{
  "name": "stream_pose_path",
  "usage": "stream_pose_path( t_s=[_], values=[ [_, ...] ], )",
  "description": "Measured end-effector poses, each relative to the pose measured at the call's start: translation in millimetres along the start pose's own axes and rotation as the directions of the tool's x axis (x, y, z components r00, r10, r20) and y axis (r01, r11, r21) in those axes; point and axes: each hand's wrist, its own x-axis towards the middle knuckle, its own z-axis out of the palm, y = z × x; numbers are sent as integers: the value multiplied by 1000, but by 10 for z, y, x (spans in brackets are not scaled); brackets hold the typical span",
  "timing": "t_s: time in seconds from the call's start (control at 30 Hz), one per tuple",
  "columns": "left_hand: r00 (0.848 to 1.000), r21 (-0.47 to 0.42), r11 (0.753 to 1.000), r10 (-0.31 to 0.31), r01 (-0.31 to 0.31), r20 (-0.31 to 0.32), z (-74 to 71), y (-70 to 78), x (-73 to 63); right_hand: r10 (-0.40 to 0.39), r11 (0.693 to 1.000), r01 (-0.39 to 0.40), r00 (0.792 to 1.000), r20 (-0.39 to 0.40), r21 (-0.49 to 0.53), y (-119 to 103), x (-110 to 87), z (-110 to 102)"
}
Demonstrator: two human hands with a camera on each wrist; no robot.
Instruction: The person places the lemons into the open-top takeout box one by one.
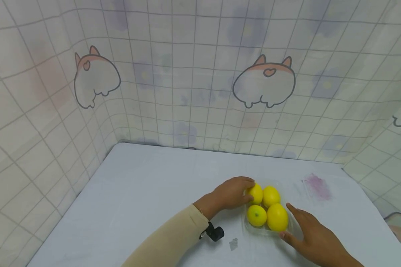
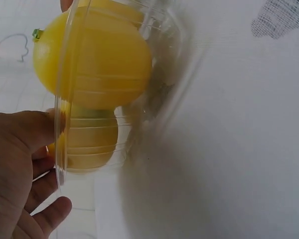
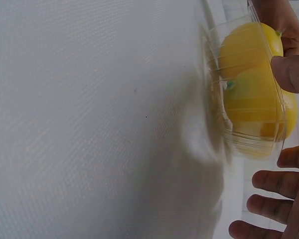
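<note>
A clear plastic tub (image 1: 261, 232) on the table holds several yellow lemons, two at the back and two in front. My left hand (image 1: 234, 193) reaches over the tub's left side and holds the back-left lemon (image 1: 256, 193), thumb and fingers on opposite sides of it. In the left wrist view, the thumb (image 2: 32, 127) crosses the tub's rim beside a lemon (image 2: 89, 144). My right hand (image 1: 315, 237) is at the tub's right side, fingers spread, near the front-right lemon (image 1: 277, 217). In the right wrist view its thumb (image 3: 290, 73) overlaps the rim.
A white cloth covers the table (image 1: 160, 181), with a pink stain (image 1: 317, 186) right of the tub and a grey patch (image 1: 233, 244) in front. Grid-patterned curtains (image 1: 200, 74) enclose the back and sides. A black wrist device (image 1: 215, 232) sits by my left sleeve.
</note>
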Motion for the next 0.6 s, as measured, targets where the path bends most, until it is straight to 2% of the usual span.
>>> stream_pose_path(
  t_s=[0.13,0.27,0.43,0.6],
  values=[
    [999,-14,999,29,-29,-37,25,-86,-46,2,1000,-2,1000,6,-4,4,11,-4],
    [994,12,998,69,-69,-86,15,-216,-159,10,1000,-10,1000,20,-5,14,26,8],
    [991,46,996,78,-73,-109,-68,-396,-407,16,1000,-16,999,28,-8,3,26,11],
    [990,57,997,53,-46,-132,-159,-628,-705,23,1000,-23,999,27,-16,-6,28,-13]
  ],
)
